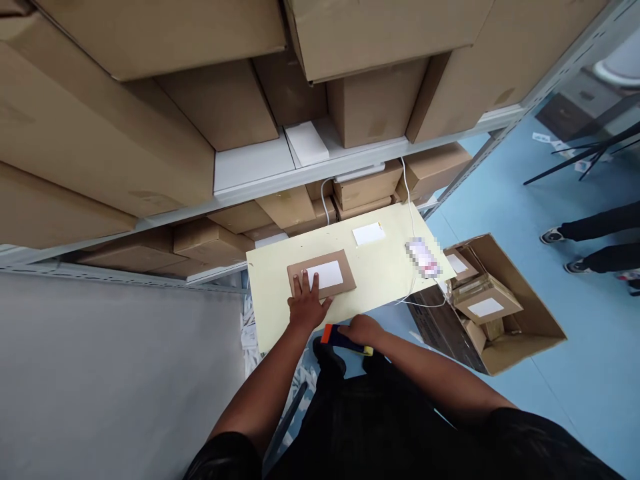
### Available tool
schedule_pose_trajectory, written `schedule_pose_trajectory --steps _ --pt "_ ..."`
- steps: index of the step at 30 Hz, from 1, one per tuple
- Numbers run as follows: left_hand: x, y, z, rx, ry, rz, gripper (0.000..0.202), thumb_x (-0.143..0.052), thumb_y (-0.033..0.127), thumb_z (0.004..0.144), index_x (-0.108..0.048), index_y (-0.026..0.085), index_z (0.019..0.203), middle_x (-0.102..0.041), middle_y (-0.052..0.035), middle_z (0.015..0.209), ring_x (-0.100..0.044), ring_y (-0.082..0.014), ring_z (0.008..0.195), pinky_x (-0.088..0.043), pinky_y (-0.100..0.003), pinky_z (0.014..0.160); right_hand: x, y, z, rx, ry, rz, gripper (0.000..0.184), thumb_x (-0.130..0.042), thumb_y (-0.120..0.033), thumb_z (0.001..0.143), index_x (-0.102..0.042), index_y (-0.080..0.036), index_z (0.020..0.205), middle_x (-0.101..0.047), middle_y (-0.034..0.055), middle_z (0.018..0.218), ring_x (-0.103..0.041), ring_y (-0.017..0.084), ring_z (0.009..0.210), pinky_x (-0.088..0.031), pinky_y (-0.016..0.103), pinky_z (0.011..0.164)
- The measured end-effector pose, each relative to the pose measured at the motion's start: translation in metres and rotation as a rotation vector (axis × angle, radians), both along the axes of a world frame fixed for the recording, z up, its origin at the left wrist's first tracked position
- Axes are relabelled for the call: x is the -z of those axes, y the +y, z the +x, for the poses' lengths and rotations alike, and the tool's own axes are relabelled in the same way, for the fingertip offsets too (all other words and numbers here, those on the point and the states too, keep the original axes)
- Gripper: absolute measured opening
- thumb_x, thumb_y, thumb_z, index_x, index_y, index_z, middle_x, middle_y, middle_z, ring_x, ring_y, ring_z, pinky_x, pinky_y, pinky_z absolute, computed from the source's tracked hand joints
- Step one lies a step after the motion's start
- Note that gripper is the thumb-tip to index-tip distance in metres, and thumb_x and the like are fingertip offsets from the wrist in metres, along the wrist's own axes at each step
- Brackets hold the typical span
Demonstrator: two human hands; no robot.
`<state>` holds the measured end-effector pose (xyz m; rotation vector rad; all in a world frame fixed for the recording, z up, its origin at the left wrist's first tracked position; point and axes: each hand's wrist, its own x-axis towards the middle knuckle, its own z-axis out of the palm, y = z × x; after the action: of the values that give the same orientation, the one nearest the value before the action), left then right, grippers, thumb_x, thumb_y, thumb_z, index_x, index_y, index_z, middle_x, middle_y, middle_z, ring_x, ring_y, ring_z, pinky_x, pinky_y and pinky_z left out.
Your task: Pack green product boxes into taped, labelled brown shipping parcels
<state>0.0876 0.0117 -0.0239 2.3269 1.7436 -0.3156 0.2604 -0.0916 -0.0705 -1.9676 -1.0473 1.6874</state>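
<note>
A flat brown cardboard box (346, 272) with a white label (327, 275) lies on the pale yellow table (273, 263). Spread over the box's near left part and the label's lower edge, my left hand (306, 307) rests with its fingers apart. Just off the table's front edge, my right hand (364, 329) is closed around a dark blue handheld tool (343, 339) with an orange end and a yellow tip. The tool's exact kind is hard to make out. A white card or label stack (369, 233) lies farther back on the table.
A blurred-out phone-like object (423, 257) and white cables sit at the table's right. Beside it, a large open carton (537, 333) holds several parcels. Shelves (250, 187) of cardboard boxes rise behind. Another person's legs (600, 227) are at the right.
</note>
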Motion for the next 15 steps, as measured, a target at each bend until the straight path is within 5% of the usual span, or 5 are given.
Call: schedule_pose_trajectory --steps 3,6,10,15 --pt "0.0 -0.001 -0.001 -0.006 -0.016 0.0 0.087 -0.034 0.071 0.097 -0.011 0.025 0.166 0.002 -0.0115 0.174 0.002 -0.0416 0.158 -0.046 -0.062 0.101 -0.012 -0.019 0.051 -0.088 -0.181 0.013 0.041 -0.066 -0.044 0.083 -0.056 -0.023 0.049 -0.064 0.0063 0.054 -0.069 0.028 0.076 -0.043 0.033 0.069" --pt "-0.001 -0.002 -0.001 -0.007 -0.024 0.008 0.087 -0.033 0.072 0.097 -0.013 0.024 0.166 0.0 -0.0124 0.174 0.001 -0.0417 0.158 -0.046 -0.062 0.101 -0.024 -0.029 0.101 -0.048 -0.335 0.157 0.033 -0.055 -0.037 0.088 -0.061 -0.022 0.059 -0.064 0.0039 0.059 -0.064 0.023 0.068 -0.039 0.032 0.065" --pt "-0.004 -0.003 0.0 -0.015 -0.028 0.003 0.086 -0.033 0.071 0.097 -0.013 0.025 0.166 0.0 -0.0125 0.174 0.001 -0.0414 0.158 -0.046 -0.061 0.101 -0.026 -0.008 0.13 -0.1 -0.651 0.415 0.024 -0.058 -0.04 0.091 -0.068 -0.019 0.085 -0.07 0.014 0.09 -0.063 0.031 0.097 -0.042 0.039 0.089" --pt "-0.004 -0.002 0.0 -0.024 -0.04 -0.006 0.085 -0.039 0.068 0.096 -0.016 0.025 0.166 -0.002 -0.0115 0.174 0.001 -0.0395 0.159 -0.046 -0.061 0.102 -0.002 0.045 0.132 -0.128 -0.72 0.443 0.021 -0.058 -0.03 0.092 -0.069 -0.018 0.105 -0.067 0.0212 0.114 -0.049 0.038 0.127 -0.028 0.053 0.112"
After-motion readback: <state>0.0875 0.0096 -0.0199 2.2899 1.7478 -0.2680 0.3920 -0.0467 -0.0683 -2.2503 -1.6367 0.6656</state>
